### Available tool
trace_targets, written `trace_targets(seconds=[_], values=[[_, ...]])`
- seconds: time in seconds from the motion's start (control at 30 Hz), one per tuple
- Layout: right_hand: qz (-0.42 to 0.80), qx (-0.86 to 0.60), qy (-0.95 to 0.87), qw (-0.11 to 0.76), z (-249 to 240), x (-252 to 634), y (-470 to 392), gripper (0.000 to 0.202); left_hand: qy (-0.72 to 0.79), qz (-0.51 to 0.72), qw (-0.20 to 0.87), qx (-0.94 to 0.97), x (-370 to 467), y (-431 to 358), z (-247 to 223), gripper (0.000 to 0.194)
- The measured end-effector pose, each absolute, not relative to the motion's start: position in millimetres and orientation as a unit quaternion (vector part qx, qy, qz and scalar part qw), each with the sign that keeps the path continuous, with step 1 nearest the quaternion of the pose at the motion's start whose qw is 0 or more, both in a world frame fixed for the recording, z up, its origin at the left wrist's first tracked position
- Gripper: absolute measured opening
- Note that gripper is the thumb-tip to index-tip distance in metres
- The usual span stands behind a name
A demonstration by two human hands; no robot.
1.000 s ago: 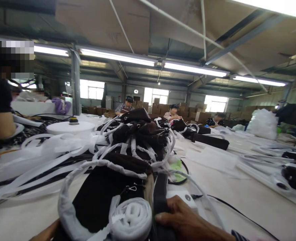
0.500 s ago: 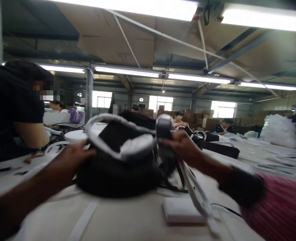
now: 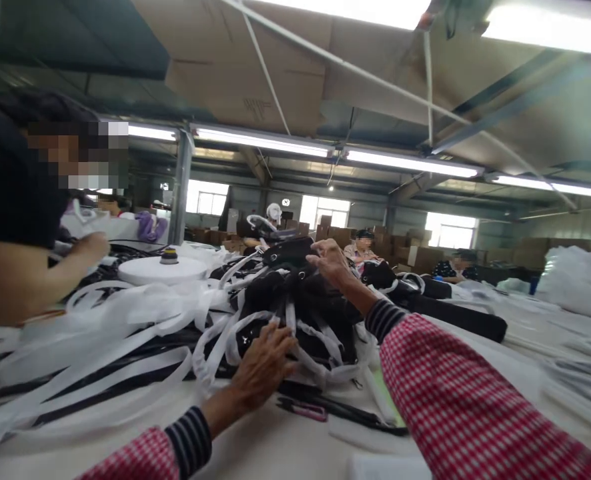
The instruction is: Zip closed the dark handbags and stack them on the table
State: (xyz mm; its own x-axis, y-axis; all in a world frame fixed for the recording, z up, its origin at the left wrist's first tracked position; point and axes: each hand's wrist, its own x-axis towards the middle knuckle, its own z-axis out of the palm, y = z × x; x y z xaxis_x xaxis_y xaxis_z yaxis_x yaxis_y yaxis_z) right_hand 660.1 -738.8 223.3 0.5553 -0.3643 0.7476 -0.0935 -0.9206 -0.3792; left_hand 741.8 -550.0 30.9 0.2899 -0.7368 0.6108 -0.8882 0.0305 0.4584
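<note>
A pile of black fabric pieces (image 3: 325, 307) with white wrapped straps (image 3: 225, 337) lies in front of me. My left hand (image 3: 263, 363) rests on the near side of the pile, palm down, fingers apart, touching a strap and black fabric. Higher up, my right hand (image 3: 331, 262) is at the right edge of a black piece with metal eyelets (image 3: 290, 252). Its fingers are bent and apart, with nothing visibly gripped between them.
Scissors with a pink handle (image 3: 308, 411) lie before the pile. White strips (image 3: 125, 363) spread leftward, near a round white disc (image 3: 143, 269). A co-worker's arm (image 3: 70, 267) is at the left. A long black roll (image 3: 458, 319) and plastic bags (image 3: 573, 283) are at the right.
The black round bag with white edging is no longer held between my hands. My left hand has moved right onto the pile; my right hand is slightly higher and farther left.
</note>
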Motion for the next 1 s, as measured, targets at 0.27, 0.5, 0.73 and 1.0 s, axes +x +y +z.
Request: trace_targets(seconds=[0.27,0.5,0.73,1.0], values=[[-0.344,-0.908,0.151,-0.185,230.3,764.2,-735.6,0.079,-0.67,0.191,0.202,0.689,749.9,-550.5,-45.9,0.095],[-0.306,-0.911,0.154,-0.231,205.6,814.2,-760.3,0.046,-0.678,0.261,0.184,0.662,759.7,-558.7,-56.2,0.08],[-0.43,-0.826,0.321,-0.171,253.4,745.4,-774.8,0.032,-0.668,0.3,0.211,0.648,760.4,-550.4,-69.3,0.073],[-0.615,-0.691,0.37,-0.086,363.9,610.8,-747.5,0.034,-0.669,0.166,0.245,0.682,753.1,-549.1,-45.8,0.07]])
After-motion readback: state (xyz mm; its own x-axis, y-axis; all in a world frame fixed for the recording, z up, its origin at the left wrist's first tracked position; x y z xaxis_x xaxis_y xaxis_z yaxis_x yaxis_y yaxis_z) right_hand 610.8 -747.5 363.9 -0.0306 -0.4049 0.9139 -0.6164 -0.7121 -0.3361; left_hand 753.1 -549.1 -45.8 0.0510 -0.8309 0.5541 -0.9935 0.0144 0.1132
